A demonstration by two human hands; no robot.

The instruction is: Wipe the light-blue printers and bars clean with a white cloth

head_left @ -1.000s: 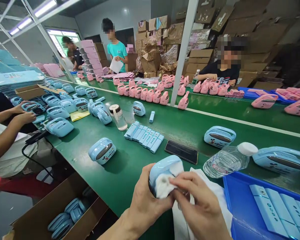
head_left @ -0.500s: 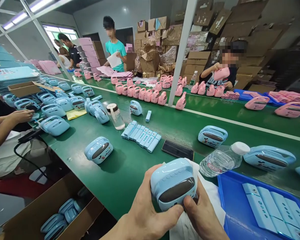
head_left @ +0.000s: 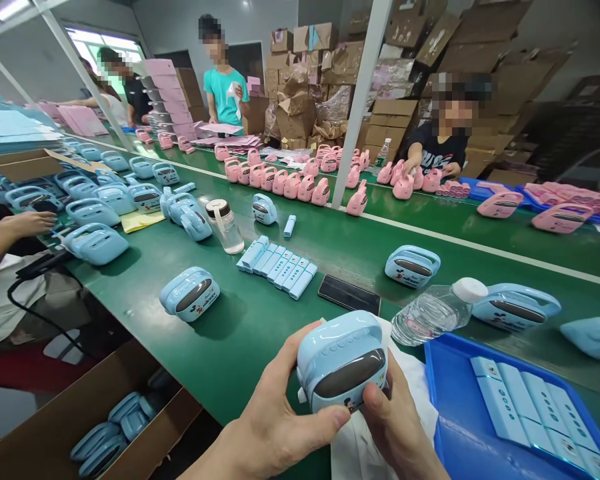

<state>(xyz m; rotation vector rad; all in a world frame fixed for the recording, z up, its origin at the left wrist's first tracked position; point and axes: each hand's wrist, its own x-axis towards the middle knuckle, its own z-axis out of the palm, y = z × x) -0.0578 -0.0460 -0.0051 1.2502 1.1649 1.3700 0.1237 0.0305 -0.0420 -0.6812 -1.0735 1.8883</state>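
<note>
Between my hands is a light blue portable speaker (head_left: 344,363) with a carry handle, a row of buttons on top and a dark oval front panel. My left hand (head_left: 285,400) wraps its left side, thumb along the lower front edge. My right hand (head_left: 397,417) grips the right side, its thumb pressing near the printed cartoon figure. Some fingers are hidden behind the speaker. Under and behind it lies a white cloth (head_left: 415,380). A similar blue speaker (head_left: 190,293) stands to the left on the green table.
A black phone (head_left: 349,294), a clear bottle (head_left: 430,313) and a row of blue sticks (head_left: 280,265) lie beyond my hands. At right is a blue tray (head_left: 460,433) with more sticks. A cardboard box (head_left: 25,433) holds speakers lower left. Co-workers sit and stand around.
My view has shifted slightly, and both hands still hold the speaker, turned a little. Across the table, a person at right has lowered a pink speaker to the table.
</note>
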